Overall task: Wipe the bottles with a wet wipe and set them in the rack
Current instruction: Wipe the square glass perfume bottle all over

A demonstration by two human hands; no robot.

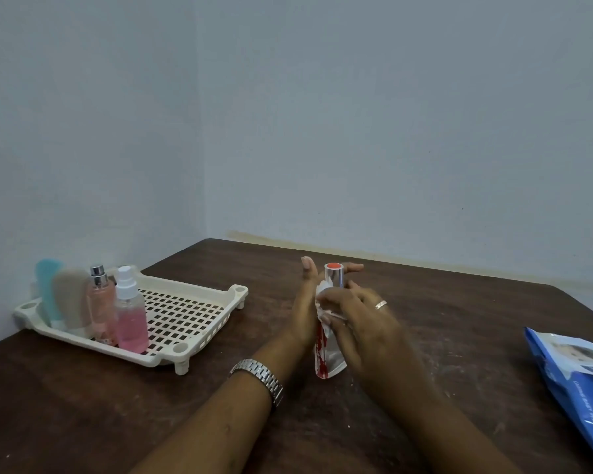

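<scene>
- Between the two hands, we log one bottle point(326, 358): white body with red print, silver cap with an orange top, roughly upright and leaning a little. We cannot tell whether its base touches the table point(459, 319).
- Left hand point(304, 302): palm against the bottle's left side, thumb straight up and clear of the cap, one straight finger showing past the cap on the far side. We record it as unclenched, bracing the bottle rather than curling round it.
- Right hand point(363, 325): fingers curled, pinching a white wet wipe point(322, 304) against the bottle's upper body, just under the cap.
- On the right hand, we note one ring point(381, 304); on the left wrist, one metal watch point(259, 374).
- Well to the left of the left hand, one cream perforated rack point(189, 316) stands on the table.
- At the rack's end farthest from the hands, four items stand upright in a row: a blue tube point(48, 289), a beige tube point(72, 299), a pink perfume bottle point(100, 302) with a silver cap, and a pink spray bottle point(131, 323) with a white nozzle.
- Well to the right of the right hand, one blue wipes pack point(575, 378) lies at the table's edge, partly out of view.
</scene>
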